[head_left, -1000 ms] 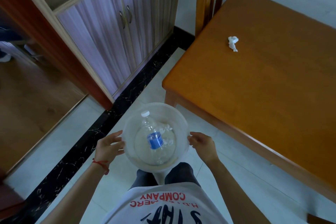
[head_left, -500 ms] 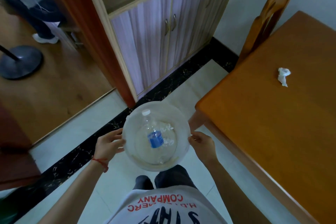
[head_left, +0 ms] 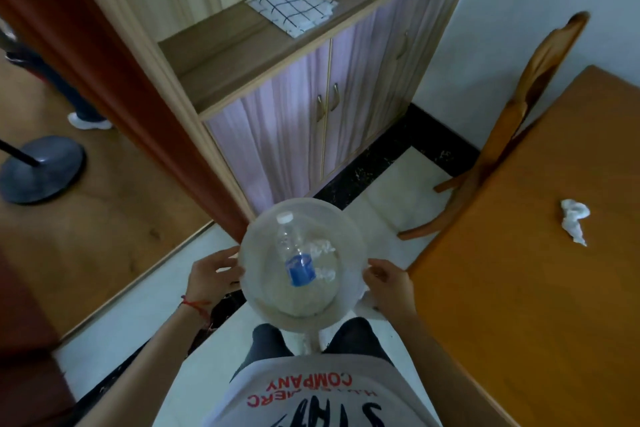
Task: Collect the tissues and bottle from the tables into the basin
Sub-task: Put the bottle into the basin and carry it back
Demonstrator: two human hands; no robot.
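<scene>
While the person stands on the pale tile floor [head_left: 166, 291], both hands are on a clear plastic basin [head_left: 346, 298] held out in front of the waist. The left hand [head_left: 211, 274] is on the basin's left side with its fingers [head_left: 225, 258] curled against the wall, and there's a red string bracelet [head_left: 195, 305] on that wrist. The right hand [head_left: 389, 282] grips the right side, fingers wrapped onto the rim, and a scrap of white shows just below that hand, though I can't tell what it is.

Inside the basin lies a clear plastic bottle [head_left: 294, 253] with a white cap and a blue label, on its side with the cap pointing away from the person. Right next to it, on its right, are a couple of crumpled tissues [head_left: 323, 260], kind of hard to make out through the plastic.

Off to the right is an orange wooden table; one more crumpled white tissue [head_left: 573, 224] is sitting on that surface [head_left: 519, 270], well apart from the basin and not touched by either hand. A wooden chair [head_left: 519, 114] of the same colour is pushed up against the table's far end.

Straight ahead there's a cabinet [head_left: 311, 121] with pale purple-ish doors, and a folded white cloth [head_left: 291, 5] with a dark grid pattern lies on its open shelf. Over on the left, past a reddish door frame, a round grey stand base [head_left: 45, 168] sits on a wooden floor, and someone else's leg and white shoe [head_left: 88, 121] are near it.
</scene>
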